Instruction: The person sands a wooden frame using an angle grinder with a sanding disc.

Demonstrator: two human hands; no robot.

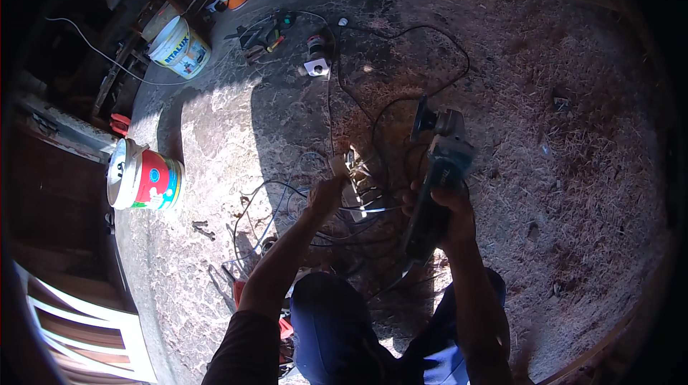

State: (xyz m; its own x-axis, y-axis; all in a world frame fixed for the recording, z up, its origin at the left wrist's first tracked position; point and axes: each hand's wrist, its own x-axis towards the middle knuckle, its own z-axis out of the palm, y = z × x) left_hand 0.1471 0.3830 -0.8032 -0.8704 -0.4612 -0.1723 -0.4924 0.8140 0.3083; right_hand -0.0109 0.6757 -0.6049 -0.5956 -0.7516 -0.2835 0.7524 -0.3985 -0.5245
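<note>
My right hand (453, 206) is wrapped round the dark body of an angle grinder (438, 170), held up over the floor with its metal head pointing away from me. A dark disc shows at the left of the head. My left hand (328, 195) is closed beside a pale power strip (356, 206) lying on the floor among tangled cables. A small beige piece (338, 165) shows just past its fingers; whether the fingers hold a plug is hidden. A bright cable stretch (376, 209) runs from the strip toward my right hand.
Dark cable (467, 62) loops across the floor ahead. Beyond stands a power tool with a pale square base (317, 67); hand tools (264, 41) lie left of it. Buckets (154, 177) (179, 48) stand left, near wrenches (203, 230). Wood shavings (573, 148) cover the right side.
</note>
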